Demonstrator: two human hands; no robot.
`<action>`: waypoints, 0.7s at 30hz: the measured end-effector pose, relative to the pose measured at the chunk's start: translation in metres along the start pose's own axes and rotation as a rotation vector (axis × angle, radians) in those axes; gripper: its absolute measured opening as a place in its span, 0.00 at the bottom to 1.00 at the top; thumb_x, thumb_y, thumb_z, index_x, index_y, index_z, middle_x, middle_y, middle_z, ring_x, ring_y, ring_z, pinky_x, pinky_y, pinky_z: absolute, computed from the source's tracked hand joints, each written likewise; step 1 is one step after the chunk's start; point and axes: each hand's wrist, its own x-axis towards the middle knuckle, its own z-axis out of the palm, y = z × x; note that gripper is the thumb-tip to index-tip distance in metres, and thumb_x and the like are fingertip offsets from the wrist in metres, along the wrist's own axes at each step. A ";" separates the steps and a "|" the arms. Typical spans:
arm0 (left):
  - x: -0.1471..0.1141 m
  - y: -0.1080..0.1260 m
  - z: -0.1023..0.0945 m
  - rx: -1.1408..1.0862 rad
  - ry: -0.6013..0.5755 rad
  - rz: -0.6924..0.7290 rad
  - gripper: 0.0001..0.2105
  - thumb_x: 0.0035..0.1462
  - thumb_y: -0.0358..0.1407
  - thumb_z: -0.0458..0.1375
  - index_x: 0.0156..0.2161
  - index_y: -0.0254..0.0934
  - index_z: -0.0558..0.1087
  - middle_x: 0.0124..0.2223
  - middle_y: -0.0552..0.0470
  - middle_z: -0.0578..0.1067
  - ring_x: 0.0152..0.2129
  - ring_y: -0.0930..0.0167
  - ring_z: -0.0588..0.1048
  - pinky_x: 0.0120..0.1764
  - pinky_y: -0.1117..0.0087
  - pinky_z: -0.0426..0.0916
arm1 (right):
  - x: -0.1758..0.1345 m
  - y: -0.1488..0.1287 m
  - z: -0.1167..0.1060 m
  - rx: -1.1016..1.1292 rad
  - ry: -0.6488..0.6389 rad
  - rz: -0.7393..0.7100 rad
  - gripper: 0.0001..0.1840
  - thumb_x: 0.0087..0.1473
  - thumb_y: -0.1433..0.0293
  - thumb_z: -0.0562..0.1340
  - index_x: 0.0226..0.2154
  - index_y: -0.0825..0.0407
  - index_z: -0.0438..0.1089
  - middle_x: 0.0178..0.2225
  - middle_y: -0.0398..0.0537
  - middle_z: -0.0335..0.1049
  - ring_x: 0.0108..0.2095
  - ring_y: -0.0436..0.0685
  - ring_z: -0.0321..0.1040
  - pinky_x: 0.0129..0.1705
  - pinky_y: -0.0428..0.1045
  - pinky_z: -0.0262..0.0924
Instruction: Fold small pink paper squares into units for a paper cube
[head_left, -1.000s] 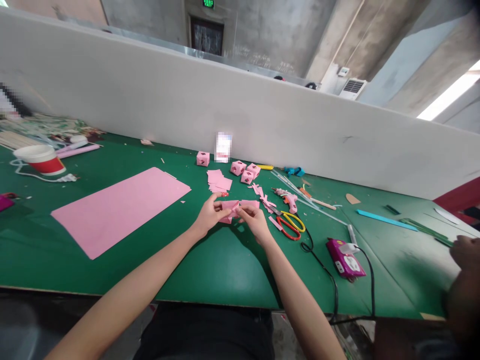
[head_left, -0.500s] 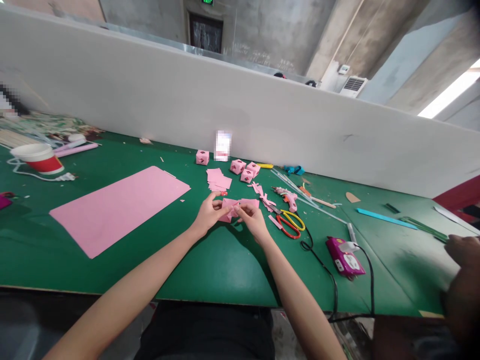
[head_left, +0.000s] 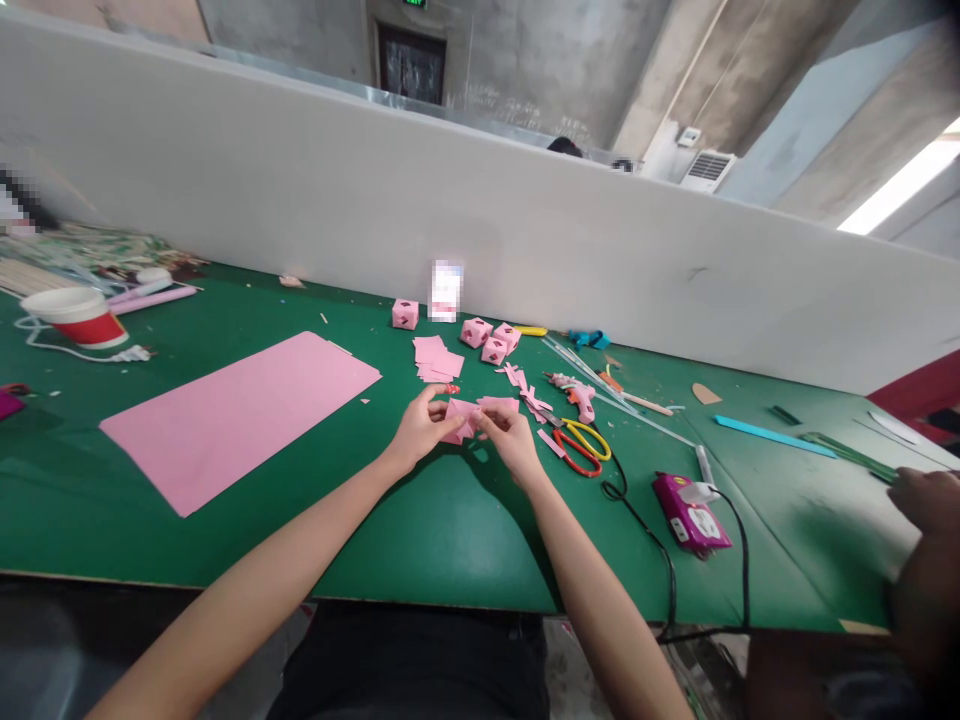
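Between my two hands is a small folded piece of pink paper (head_left: 460,423), held just above the green table. My left hand (head_left: 418,425) grips its left side with thumb and fingers. On the right side, my right hand (head_left: 506,434) pinches the paper's edge; its fingertips are partly hidden. Another pink paper piece (head_left: 501,404) shows just behind my right fingers. Beyond my hands lie square pink paper pieces (head_left: 437,358). Several folded pink paper cubes with cut-out holes (head_left: 475,332) stand farther back, one of them apart at the left (head_left: 405,314).
Right of my hands lie scissors (head_left: 577,447), pink paper strips (head_left: 531,398) and a pink glue gun (head_left: 576,394). A large pink sheet (head_left: 240,420) lies left. A purple box with a plug (head_left: 690,513) and another person's hand (head_left: 926,500) are at the right. A paper cup (head_left: 79,318) stands far left.
My fingers and the folded paper have shifted very slightly, and the paper's facets show at a slightly different angle. Both hands keep their hold.
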 end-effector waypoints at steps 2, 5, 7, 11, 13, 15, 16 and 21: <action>0.000 0.000 0.000 0.004 -0.013 0.007 0.29 0.44 0.38 0.71 0.51 0.35 0.67 0.36 0.48 0.81 0.31 0.67 0.80 0.36 0.69 0.73 | -0.001 -0.001 -0.001 0.033 0.010 -0.003 0.25 0.42 0.47 0.72 0.33 0.50 0.77 0.30 0.48 0.76 0.31 0.56 0.72 0.33 0.51 0.70; -0.001 0.002 0.000 0.022 -0.025 0.027 0.28 0.44 0.38 0.71 0.51 0.35 0.67 0.35 0.49 0.81 0.31 0.68 0.80 0.36 0.69 0.74 | -0.001 -0.002 -0.002 0.055 0.002 0.009 0.24 0.43 0.48 0.72 0.32 0.51 0.78 0.30 0.48 0.76 0.30 0.55 0.72 0.33 0.51 0.70; -0.002 0.004 0.001 0.017 -0.028 0.021 0.28 0.44 0.38 0.71 0.50 0.35 0.68 0.34 0.50 0.80 0.30 0.68 0.79 0.34 0.69 0.74 | -0.002 -0.003 -0.003 0.065 -0.004 0.021 0.23 0.43 0.49 0.73 0.30 0.51 0.79 0.30 0.48 0.76 0.30 0.55 0.72 0.33 0.51 0.69; -0.003 0.007 0.002 -0.003 -0.049 0.011 0.28 0.44 0.39 0.70 0.50 0.34 0.68 0.32 0.53 0.78 0.28 0.70 0.78 0.30 0.71 0.74 | -0.002 -0.005 -0.006 0.068 -0.029 0.052 0.20 0.43 0.51 0.73 0.27 0.51 0.78 0.29 0.48 0.76 0.30 0.55 0.71 0.33 0.50 0.68; -0.003 0.007 0.001 0.008 -0.057 0.024 0.28 0.45 0.39 0.70 0.50 0.34 0.68 0.31 0.53 0.78 0.28 0.71 0.77 0.30 0.71 0.74 | -0.002 -0.006 -0.007 0.073 -0.036 0.065 0.21 0.41 0.51 0.74 0.28 0.51 0.78 0.30 0.48 0.76 0.30 0.55 0.72 0.33 0.50 0.69; -0.003 0.006 0.001 0.009 -0.064 0.024 0.29 0.45 0.39 0.70 0.51 0.34 0.67 0.32 0.53 0.78 0.28 0.71 0.77 0.31 0.71 0.75 | -0.002 -0.006 -0.008 0.081 -0.029 0.066 0.21 0.40 0.51 0.75 0.30 0.51 0.79 0.31 0.47 0.77 0.31 0.55 0.72 0.33 0.50 0.69; -0.002 0.006 0.000 0.005 -0.068 0.019 0.29 0.45 0.40 0.70 0.51 0.33 0.67 0.32 0.53 0.78 0.29 0.71 0.77 0.31 0.71 0.75 | -0.001 -0.006 -0.009 0.085 -0.022 0.064 0.22 0.40 0.52 0.75 0.30 0.51 0.79 0.30 0.47 0.76 0.31 0.55 0.72 0.33 0.50 0.69; -0.001 0.004 -0.001 -0.023 -0.073 -0.004 0.31 0.44 0.40 0.71 0.51 0.33 0.66 0.33 0.53 0.78 0.29 0.70 0.78 0.32 0.69 0.76 | -0.001 -0.006 -0.010 0.116 -0.008 0.067 0.19 0.40 0.53 0.75 0.24 0.51 0.75 0.26 0.45 0.73 0.29 0.54 0.70 0.31 0.49 0.67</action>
